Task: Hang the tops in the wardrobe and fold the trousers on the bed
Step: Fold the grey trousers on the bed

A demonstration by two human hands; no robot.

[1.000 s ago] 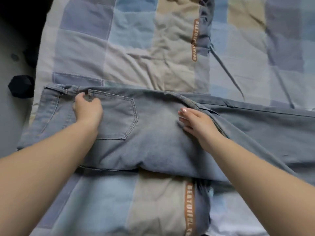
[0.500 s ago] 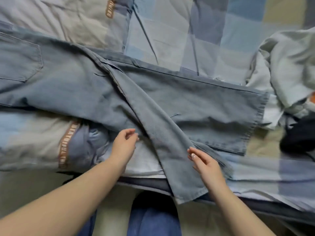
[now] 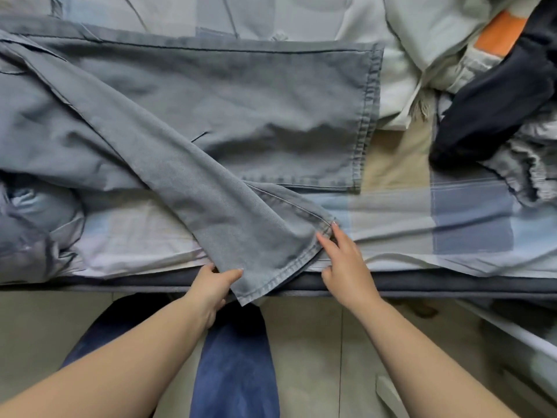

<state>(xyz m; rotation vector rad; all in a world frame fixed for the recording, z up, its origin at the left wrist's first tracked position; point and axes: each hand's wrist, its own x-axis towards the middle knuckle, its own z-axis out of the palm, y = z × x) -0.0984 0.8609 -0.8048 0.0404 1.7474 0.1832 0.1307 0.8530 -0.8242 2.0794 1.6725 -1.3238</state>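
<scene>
So both hands pinched the hem [image 3: 286, 268], left hand [image 3: 211, 285] and right hand [image 3: 343, 260] at its corners; best carried flat onto the far leg [image 3: 271, 110], edges matched.

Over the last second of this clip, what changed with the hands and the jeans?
Both hands left the seat and pocket end of the jeans and went to the hem of the near leg. The left hand now pinches the hem's corner at the bed edge; the right hand holds its other end. The jeans still lie spread on the bed, the far leg flat.
</scene>
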